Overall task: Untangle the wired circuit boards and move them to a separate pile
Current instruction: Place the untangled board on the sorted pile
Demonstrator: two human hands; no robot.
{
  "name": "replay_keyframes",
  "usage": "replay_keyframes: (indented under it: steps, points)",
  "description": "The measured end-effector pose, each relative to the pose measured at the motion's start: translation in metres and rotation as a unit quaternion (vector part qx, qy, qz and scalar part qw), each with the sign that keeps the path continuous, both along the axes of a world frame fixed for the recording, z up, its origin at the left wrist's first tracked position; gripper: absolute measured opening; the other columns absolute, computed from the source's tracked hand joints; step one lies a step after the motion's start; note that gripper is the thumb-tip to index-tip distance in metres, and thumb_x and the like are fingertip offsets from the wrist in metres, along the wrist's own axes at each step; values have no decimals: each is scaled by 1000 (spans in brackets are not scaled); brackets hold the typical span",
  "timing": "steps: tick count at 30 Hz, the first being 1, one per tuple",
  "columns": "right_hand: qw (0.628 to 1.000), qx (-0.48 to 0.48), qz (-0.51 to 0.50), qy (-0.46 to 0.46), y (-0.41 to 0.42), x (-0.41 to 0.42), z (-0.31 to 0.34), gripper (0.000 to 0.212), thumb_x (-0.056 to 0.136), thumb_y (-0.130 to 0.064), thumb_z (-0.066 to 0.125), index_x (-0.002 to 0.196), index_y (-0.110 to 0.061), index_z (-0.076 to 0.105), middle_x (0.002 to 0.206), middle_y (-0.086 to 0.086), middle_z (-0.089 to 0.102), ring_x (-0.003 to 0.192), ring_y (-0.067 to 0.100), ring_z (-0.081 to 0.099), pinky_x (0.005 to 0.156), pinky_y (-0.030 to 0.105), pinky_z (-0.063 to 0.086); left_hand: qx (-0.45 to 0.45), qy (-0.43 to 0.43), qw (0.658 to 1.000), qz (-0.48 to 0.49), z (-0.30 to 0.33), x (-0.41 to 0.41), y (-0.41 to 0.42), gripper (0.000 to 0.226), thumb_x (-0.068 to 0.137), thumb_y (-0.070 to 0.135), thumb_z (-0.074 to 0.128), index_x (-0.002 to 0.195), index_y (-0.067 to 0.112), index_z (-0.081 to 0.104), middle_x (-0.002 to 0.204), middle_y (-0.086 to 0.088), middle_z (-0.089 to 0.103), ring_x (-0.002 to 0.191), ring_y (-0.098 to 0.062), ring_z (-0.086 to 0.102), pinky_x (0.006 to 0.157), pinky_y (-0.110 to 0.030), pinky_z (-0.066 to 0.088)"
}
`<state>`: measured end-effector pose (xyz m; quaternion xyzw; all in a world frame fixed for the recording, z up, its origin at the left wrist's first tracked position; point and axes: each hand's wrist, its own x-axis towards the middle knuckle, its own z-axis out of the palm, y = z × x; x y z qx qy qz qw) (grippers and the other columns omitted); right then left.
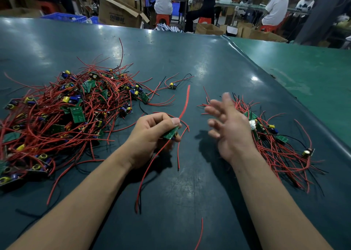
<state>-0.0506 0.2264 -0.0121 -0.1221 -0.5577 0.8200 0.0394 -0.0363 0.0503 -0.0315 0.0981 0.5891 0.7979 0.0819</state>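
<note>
Head view, board (171, 133): pinched in left hand (152, 133), tilted, wires trailing.
Right hand (228, 124): spread, empty.
Sorted pile (281, 147): just right of board, beside right hand.

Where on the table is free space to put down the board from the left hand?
Bare table lies beyond both piles, and in front between the forearms, crossed only by stray wires. The gap between left hand and right hand is narrow. Crowded: the tangled pile on the left, the sorted pile on the right.
</note>
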Motion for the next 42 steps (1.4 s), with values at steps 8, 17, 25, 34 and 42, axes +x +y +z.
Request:
replay_keyframes:
  steps: [8, 17, 25, 34, 42]
  points:
    - [973, 152, 167, 42, -25, 15, -9, 21, 90, -27, 67, 75, -16, 76, 65, -4, 63, 51, 6, 46, 43, 13, 31, -55, 0, 998, -19, -1, 2, -2, 24, 74, 27, 72, 54, 18, 62, 61, -8, 63, 49, -17, 54, 43, -17, 40]
    - [974, 148, 163, -49, -12, 13, 3, 53, 88, -61, 51, 63, -16, 65, 56, -2, 57, 37, 7, 44, 33, 11, 21, 29, 5, 999, 42, 0, -2, -3, 18, 74, 24, 65, 65, 10, 58, 58, -3, 63, 44, -6, 52, 41, -13, 35]
    - [927, 197, 318, 26, -27, 27, -2, 20, 90, -32, 65, 81, -16, 71, 54, -1, 57, 35, 6, 42, 32, 13, 27, 25, -16, 998, 53, 3, -8, -10, 37, 73, 43, 65, 96, 15, 74, 70, 3, 55, 47, -11, 27, 46, -21, 16]
    - [972, -138, -180, 54, -12, 13, 7, 15, 92, -28, 66, 84, -16, 60, 85, 3, 68, 46, 8, 62, 35, 16, 39, 114, -5, 965, 235, 2, -19, -32, 35, 97, 42, 47, 90, 13, 66, 62, 4, 49, 38, -4, 26, 37, -16, 17]
    - [986, -129, -82, -62, -25, 8, -8, 25, 95, -30, 60, 80, -11, 66, 56, -2, 64, 38, 7, 51, 35, 14, 33, 44, 35, 970, 237, -5, -20, -29, 29, 96, 32, 54, 84, 12, 70, 57, 4, 49, 37, -5, 25, 42, -21, 14]
